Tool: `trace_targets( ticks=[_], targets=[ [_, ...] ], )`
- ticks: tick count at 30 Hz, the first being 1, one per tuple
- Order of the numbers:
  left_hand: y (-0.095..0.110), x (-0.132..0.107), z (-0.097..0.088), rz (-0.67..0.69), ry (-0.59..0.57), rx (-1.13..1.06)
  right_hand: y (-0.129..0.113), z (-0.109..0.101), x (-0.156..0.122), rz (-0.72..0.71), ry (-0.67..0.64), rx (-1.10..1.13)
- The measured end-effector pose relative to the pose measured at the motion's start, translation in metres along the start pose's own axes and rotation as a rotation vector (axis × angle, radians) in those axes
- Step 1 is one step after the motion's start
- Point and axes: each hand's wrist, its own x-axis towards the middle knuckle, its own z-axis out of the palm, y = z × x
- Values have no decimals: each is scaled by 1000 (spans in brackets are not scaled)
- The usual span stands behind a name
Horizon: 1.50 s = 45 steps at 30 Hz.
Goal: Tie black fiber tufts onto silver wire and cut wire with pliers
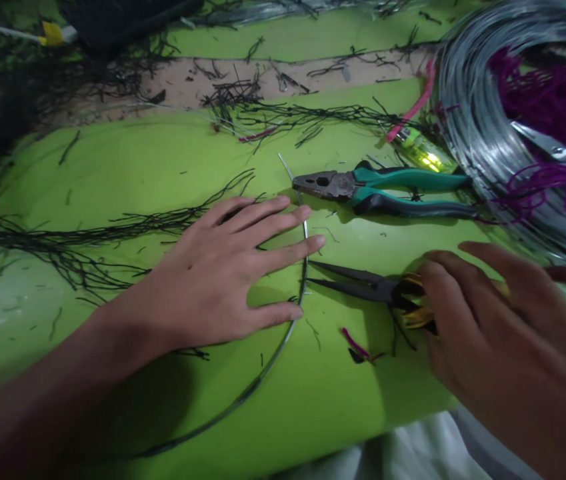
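Observation:
My left hand (235, 270) lies palm down with its fingers spread, fingertips over a curved metal wire (283, 341). Partly under that hand runs a bundle of black netting strands (107, 225). My right hand (507, 340) is around the yellow handles of long-nose pliers (363, 285); the jaws are slightly apart, their tips close to the wire. Above them rest combination pliers (387, 190) with green and black handles, nose beside the wire's upper end. A short purple thread (355, 343) lies below the long-nose pliers. The wire's lower end fades into shadow.
A large coil of silvery wire (483, 127) stands at the right, with purple yarn (547, 100) and scissors (543, 140) in it. Near it lies a transparent green lighter (425, 152). Black scraps (235, 92) litter the back of the green surface (343, 407). A dark object (117, 23) sits behind.

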Motion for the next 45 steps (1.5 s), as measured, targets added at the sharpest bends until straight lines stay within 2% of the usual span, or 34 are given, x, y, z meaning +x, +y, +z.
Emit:
trace_targets(
  ticks=[4,8,13,23,28,36,45],
  targets=[
    [0,-1,0,15,7,4,3,7,-4,11,-22,2],
    [0,-1,1,10,2,16,4,13,-2,-6,37,118],
    [-1,-1,1,24,27,4,4,17,-1,-73,66,157],
    [0,-1,2,21,42,-10,-4,8,-3,-1,28,84],
    [-2,-1,2,26,47,-13,-2,8,1,-39,19,80],
    [0,-1,0,8,56,-30,1,9,3,-40,68,119],
    [0,-1,1,14,66,-31,-8,9,-1,0,94,162]
  ],
)
